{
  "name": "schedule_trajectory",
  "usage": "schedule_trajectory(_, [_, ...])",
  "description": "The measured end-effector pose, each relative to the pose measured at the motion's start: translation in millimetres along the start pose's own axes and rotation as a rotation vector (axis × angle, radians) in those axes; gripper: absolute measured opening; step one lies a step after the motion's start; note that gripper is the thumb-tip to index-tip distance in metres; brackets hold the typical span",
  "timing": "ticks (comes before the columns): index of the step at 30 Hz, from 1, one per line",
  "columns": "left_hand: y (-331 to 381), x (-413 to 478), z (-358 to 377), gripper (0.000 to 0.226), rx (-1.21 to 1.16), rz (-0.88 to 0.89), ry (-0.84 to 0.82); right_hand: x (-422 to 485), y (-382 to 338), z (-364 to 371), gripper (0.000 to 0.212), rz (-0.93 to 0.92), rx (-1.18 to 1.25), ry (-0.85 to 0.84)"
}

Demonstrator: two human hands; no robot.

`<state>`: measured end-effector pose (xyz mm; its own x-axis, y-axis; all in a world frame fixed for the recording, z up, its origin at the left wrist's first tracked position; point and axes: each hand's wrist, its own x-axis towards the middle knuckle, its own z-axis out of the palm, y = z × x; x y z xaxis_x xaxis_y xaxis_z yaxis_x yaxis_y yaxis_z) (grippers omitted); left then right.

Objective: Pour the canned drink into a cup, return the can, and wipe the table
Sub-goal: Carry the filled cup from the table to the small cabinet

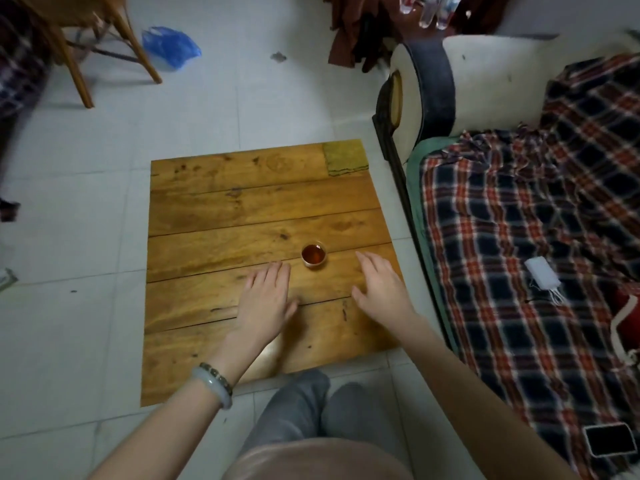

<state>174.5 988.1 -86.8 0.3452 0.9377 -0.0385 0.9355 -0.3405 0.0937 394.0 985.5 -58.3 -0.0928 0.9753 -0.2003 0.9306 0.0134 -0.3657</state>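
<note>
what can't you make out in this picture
Can: nowhere in the head view, so where it sits is unknown.
Left hand and right hand: seen from above, so whether the palms touch the table is hidden.
Cup: top-down angle hides how full it is.
Bottles: blurred, cut off by the top edge.

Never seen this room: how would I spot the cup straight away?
Find the wooden table on the tiled floor, beside the plaid-covered sofa. The cup stands on it between the fingertips of the left hand and the right hand. It is small, round and holds reddish-brown drink, unlike the flat yellow-green cloth at the far corner.
</note>
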Motion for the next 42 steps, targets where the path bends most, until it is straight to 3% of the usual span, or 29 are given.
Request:
schedule_trajectory(6, [-5.3, 37.0, 30.6, 0.07, -0.031, -0.097, -0.097, 48.6, 24.3, 21.5, 0.062, 0.044, 0.061, -0.157])
schedule_trajectory(12, [-7.3, 74.6, 89.4, 0.071, -0.132, -0.186, -0.16, 99.8, 55.2, 73.7, 0.057, -0.027, 0.047, -0.142])
schedule_trajectory(24, [-16.1, 119.2, 213.3, 0.085, -0.463, -0.363, -0.109, 180.5, 106.5, 193.7, 0.058, -0.099, 0.272, -0.232])
schedule_trajectory(29, [-13.4, 128.2, 225.1, 0.082, -0.517, -0.299, -0.065, 189.5, 108.5, 214.2, 0.054, -0.166, 0.322, -0.194])
schedule_trajectory(34, [-6.9, 134.4, 219.0, 0.074, -0.683, -0.352, -0.022, 190.0, 105.5, 215.2, 0.048, -0.2, 0.343, -0.164])
schedule_trajectory(42, [-4.7, 124.0, 169.5, 0.071, -0.847, -0.412, 0.035, 176.7, 80.8, 169.3, 0.042, -0.301, 0.404, -0.108])
